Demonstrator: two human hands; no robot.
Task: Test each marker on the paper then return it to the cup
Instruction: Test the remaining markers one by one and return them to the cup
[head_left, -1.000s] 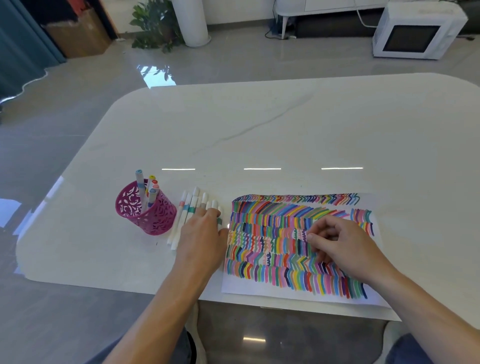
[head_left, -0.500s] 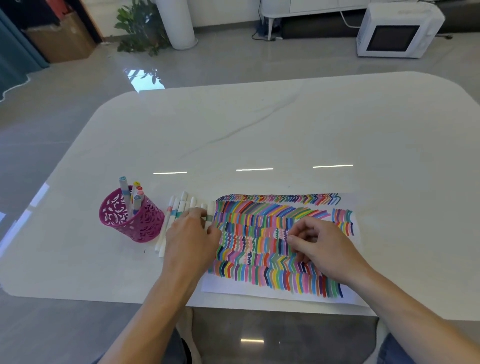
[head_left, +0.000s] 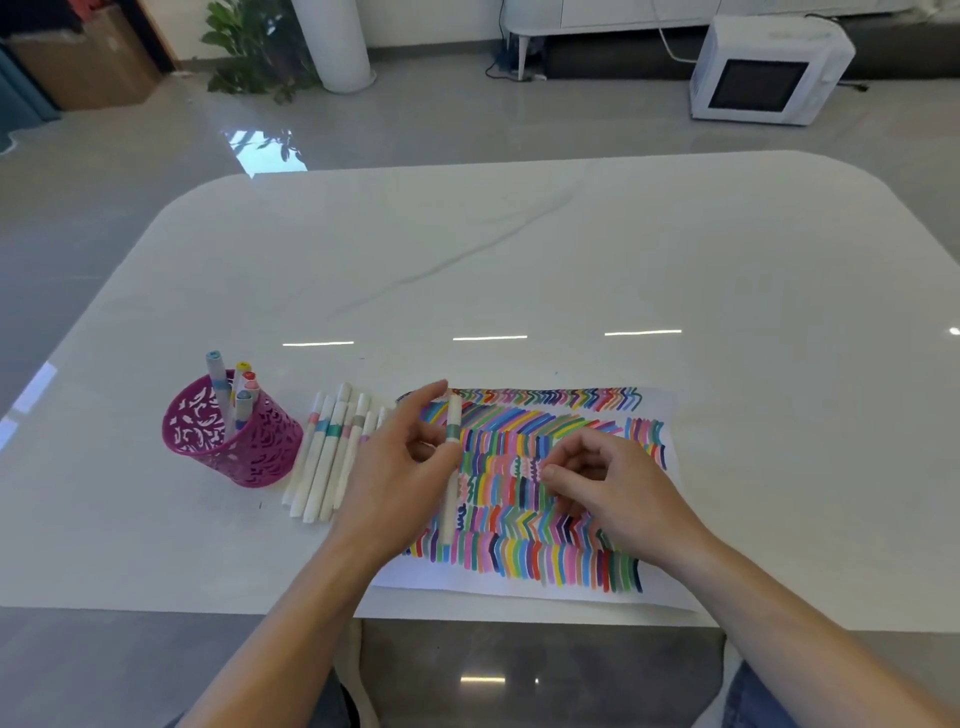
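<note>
Paper is nearly filled w/ strokes. A few markers are stood in the cup at left. A row beside it is judged untested. Vs. 0.5 s ago, a grey-banded marker is now lifted off the row, gripped by the left hand over the paper's left edge. The right hand is loosely curled, nothing held.

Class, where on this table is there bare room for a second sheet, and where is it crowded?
Free: the far half of the table, beyond the cup and paper, and the strip right of the paper. Crowded: between cup, loose markers and paper.
</note>
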